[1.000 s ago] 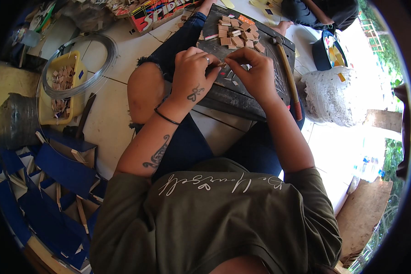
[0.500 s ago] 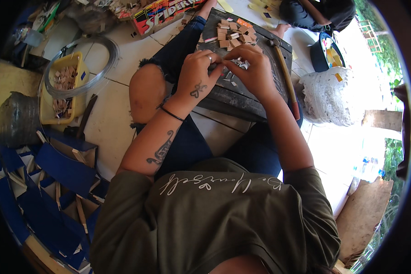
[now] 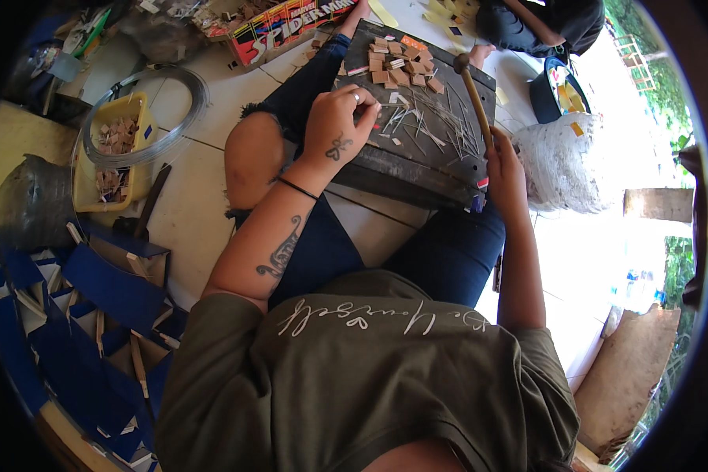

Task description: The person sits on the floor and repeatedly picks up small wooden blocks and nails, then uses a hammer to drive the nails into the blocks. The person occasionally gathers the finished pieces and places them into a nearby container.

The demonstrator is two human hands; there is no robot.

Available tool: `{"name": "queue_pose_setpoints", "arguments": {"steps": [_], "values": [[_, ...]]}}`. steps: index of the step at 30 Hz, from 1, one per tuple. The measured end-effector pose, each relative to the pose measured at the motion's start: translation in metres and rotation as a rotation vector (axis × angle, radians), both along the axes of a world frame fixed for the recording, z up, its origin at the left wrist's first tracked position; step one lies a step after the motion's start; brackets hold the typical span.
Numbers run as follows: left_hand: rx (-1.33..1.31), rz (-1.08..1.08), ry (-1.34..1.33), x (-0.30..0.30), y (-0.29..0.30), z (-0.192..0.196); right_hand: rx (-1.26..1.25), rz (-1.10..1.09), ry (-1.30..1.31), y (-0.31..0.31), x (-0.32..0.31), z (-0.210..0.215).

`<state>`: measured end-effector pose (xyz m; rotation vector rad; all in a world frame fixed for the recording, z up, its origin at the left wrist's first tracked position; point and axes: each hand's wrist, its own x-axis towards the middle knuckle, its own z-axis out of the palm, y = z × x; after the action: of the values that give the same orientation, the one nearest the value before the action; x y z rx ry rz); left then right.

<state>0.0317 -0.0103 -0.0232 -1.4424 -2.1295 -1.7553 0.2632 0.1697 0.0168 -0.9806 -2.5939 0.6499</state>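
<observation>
Black, scuffed worktable (image 3: 385,155) under the left fingers, white tiles (image 3: 193,177) around, yellow tub (image 3: 138,189) and wire coil (image 3: 200,102) way left of them. Got one hammer (image 3: 476,98), one tub, one coil, plus brown squares (image 3: 380,77) ahead of the fingers, too heaped to tally. Gripped in the right hand (image 3: 507,164): wooden-handled hammer, dull head out past the fingertips. Can't tell about anything in the closed pinch of the left hand (image 3: 337,126)

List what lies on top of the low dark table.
A pile of small brown squares, an orange piece and scattered thin pale pieces. The left hand and hammer cover parts of the table; what is under them or the pile cannot be seen.
</observation>
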Motion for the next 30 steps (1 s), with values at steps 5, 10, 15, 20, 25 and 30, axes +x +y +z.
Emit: {"name": "queue_pose_setpoints", "arguments": {"steps": [5,10,15,20,25,30], "values": [[-0.04,0.027,0.042,0.001,0.0,0.001,-0.576,0.132,0.189,-0.063,0.014,0.043],[-0.075,0.027,0.056,0.003,-0.001,0.002,-0.097,0.283,0.126,-0.092,0.001,0.066],[-0.097,0.029,0.101,0.003,-0.001,0.001,0.005,0.3,0.062,-0.098,-0.005,0.07],[-0.049,0.021,0.109,0.003,0.0,-0.001,0.009,0.295,0.127,-0.095,-0.003,0.07],[-0.055,0.033,0.121,0.002,0.0,-0.001,-0.02,0.338,0.053,-0.093,-0.004,0.071],[-0.055,0.006,0.06,0.002,0.0,-0.002,-0.024,0.343,0.042,-0.091,-0.004,0.07]]}}
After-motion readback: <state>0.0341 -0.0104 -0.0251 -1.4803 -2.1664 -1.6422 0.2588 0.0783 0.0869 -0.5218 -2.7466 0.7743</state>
